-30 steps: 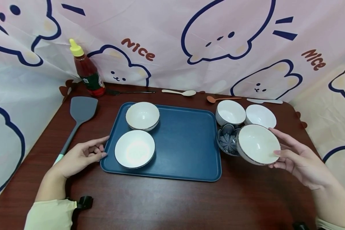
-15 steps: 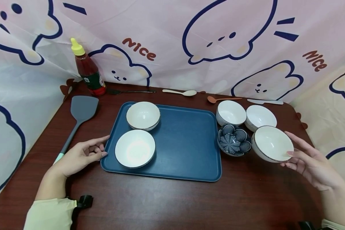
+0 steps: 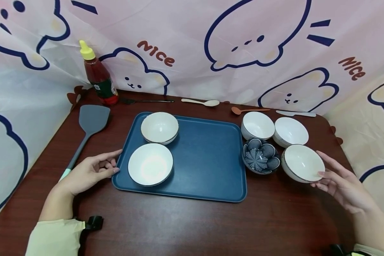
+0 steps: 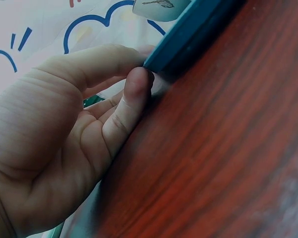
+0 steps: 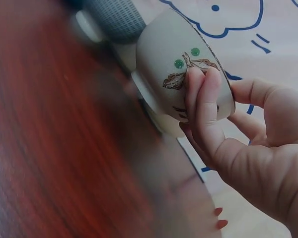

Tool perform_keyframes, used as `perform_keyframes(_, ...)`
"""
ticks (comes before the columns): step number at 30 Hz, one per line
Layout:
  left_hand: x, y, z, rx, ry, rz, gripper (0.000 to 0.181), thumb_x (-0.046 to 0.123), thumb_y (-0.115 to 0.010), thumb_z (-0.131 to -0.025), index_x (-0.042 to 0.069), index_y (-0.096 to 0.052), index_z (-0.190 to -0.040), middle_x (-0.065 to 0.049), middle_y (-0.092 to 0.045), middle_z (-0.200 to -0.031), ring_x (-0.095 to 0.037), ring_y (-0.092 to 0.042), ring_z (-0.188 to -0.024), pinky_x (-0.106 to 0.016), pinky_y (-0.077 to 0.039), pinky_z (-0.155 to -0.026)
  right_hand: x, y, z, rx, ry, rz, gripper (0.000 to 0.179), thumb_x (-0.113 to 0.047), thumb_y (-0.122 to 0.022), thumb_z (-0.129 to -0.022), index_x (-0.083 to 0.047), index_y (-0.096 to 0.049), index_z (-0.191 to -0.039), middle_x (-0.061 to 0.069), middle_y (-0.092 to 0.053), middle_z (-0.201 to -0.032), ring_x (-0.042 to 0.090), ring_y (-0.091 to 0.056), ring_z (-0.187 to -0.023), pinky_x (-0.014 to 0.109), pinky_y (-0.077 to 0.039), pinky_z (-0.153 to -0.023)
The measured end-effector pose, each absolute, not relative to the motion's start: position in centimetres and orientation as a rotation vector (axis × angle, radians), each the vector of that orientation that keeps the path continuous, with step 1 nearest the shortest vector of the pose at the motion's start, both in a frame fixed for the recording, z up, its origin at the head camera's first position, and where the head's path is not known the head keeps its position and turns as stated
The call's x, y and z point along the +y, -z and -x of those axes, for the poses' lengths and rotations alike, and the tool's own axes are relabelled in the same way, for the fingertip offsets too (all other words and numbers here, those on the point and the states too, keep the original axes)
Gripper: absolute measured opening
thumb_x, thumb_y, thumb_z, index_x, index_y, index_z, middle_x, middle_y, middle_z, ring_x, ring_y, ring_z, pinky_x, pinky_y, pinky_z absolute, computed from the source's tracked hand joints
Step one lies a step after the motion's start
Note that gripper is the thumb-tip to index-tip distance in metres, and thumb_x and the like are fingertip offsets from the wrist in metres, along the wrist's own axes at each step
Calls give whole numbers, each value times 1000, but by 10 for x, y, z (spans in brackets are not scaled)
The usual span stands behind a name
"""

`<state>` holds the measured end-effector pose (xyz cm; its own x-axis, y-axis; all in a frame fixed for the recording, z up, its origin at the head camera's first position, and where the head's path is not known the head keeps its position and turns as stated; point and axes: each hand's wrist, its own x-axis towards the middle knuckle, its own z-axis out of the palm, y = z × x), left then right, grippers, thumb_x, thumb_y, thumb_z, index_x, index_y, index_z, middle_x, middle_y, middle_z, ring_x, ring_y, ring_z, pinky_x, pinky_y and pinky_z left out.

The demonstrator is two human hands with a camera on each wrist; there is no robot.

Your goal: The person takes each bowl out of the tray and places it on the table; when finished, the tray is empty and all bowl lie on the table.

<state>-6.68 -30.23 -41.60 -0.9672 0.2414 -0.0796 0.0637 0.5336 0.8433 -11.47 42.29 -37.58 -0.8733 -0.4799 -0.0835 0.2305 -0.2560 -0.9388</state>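
My right hand (image 3: 347, 186) holds a white bowl (image 3: 302, 163) by its right side, thumb at the rim and fingers on the outer wall. In the right wrist view this bowl (image 5: 164, 54) shows a brown leaf pattern with green dots. Whether its foot touches the table cannot be told. My left hand (image 3: 86, 174) holds the left rim of a blue tray (image 3: 208, 160) between thumb and index finger, other fingers curled. Two white bowls stand on the tray's left half, a rear bowl (image 3: 160, 127) and a front bowl (image 3: 150, 164).
Right of the tray stand a dark patterned bowl (image 3: 260, 156) and two white bowls (image 3: 258, 124). Along the back lie a fork (image 3: 147, 101), a cream spoon (image 3: 201, 102), a brown spoon (image 3: 248, 110) and a knife (image 3: 296, 113). A spatula (image 3: 91, 124) and sauce bottle (image 3: 100, 80) are at left.
My right hand has carried the white bowl rightward from over the dark patterned bowl, then slightly toward me, to a spot beside it. My left hand and the tray have stayed put.
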Motion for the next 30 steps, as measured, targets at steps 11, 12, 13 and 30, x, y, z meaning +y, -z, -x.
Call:
perform_keyframes(11,-301,413,66,2563,-1430,-267,54,15,-66,-97,8,-48,-147,-9,-59,-102,-8,-58,-86,-19,-51,-69,431,395,117,1530,2138,291,67,13,-19,-103,-22,-19,-161,14,-71,-104,27,-74,-93,32,-58,-84)
perform_keyframes(12,-301,413,66,2566,-1427,-266,53,16,-66,-97,8,-48,-147,-9,-59,-102,-8,-58,-86,-19,-51,-70,431,396,117,1527,2135,301,67,13,-19,-103,-22,-18,-161,14,-71,-104,27,-74,-94,32,-58,-84)
perform_keyframes(13,-301,413,65,2570,-1426,-266,53,15,-66,-97,8,-48,-147,-9,-59,-101,-9,-58,-86,-19,-51,-70,430,396,118,1528,2138,299,67,13,-20,-103,-22,-18,-161,14,-71,-104,27,-74,-94,32,-58,-84)
perform_keyframes(30,-303,414,65,2567,-1425,-251,54,17,-67,-97,10,-48,-147,-9,-59,-102,-9,-58,-87,-19,-51,-70,426,398,113,1818,2107,260,62,12,-31,-103,-12,-20,-160,6,-66,-116,22,-75,-93,29,-58,-80)
